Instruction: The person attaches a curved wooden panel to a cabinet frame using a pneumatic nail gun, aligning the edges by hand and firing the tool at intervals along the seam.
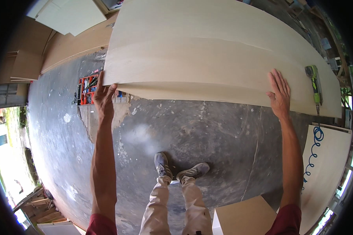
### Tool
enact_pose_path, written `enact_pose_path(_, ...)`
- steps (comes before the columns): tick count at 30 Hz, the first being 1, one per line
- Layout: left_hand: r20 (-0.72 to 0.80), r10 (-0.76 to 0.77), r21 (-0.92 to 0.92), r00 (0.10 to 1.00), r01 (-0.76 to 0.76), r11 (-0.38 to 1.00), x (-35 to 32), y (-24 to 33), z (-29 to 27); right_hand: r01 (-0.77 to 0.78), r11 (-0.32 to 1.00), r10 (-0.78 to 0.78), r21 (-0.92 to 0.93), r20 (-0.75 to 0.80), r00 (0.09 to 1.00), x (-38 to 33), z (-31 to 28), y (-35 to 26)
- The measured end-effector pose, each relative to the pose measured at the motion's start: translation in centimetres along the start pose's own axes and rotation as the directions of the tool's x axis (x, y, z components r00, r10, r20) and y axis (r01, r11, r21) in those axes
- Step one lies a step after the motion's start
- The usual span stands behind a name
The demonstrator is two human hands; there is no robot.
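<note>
Two pale plywood sheets (208,58) lie stacked flat, the upper one set back so that the lower sheet's near strip shows as a step. Their near edge runs across the view at arm's reach, above a stained grey concrete floor (192,129).

At the near left corner, the left hand (103,96) grips the edge: the fingers lie together along the side of the sheet and the thumb hooks up over the corner. Towards the right end, the right hand (279,94) lies palm down on top of the lower sheet, fingers spread and pointing away from the body, with the wrist at the sheet's near edge.

Just beyond the right hand, a green and yellow pneumatic nailer (313,82) rests on the sheet, and its blue coiled hose (315,145) drops off the edge past another pale board (329,172) on the right. Behind the left hand sits an orange tool tray (86,90) on the floor. Below, the person's two grey shoes (176,168) stand on the concrete, and a pale box corner (243,217) shows near the lower edge.
</note>
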State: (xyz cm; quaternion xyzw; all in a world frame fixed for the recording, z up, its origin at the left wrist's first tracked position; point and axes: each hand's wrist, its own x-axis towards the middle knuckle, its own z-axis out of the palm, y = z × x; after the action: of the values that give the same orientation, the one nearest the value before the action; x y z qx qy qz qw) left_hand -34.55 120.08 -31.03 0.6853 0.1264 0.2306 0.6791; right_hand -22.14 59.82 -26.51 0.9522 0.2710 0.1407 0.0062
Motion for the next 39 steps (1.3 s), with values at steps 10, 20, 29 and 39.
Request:
enact_pose_path(10, -0.011, -0.004, -0.116, 1.0, 0.002, 0.993, 0.1, -1.4, 0.0, -0.024, 1.0, 0.024, 0.018, 0.019, 1.0, -0.1, -0.6, -1.0)
enact_pose_path(20, -0.018, 0.034, -0.032, 0.999, -0.035, 0.999, 0.5, -2.3, -2.0, -0.02, 0.998, 0.021, 0.053, -0.011, 1.0, 0.3, -0.8, -1.7)
enact_pose_path(29, -0.035, 0.042, 0.204, 0.998, -0.034, 0.978, 0.3, -1.2, -1.0, 0.033, 0.999, -0.032, 0.038, -0.032, 0.999, 0.2, -0.9, -4.0)
enact_pose_path(39, -0.025, 0.062, 0.239, 0.998, -0.054, 0.97, 0.1, -1.7, -0.7, -0.066, 0.982, 0.105, 0.174, -0.23, 0.967, 1.5, 1.4, -8.5)
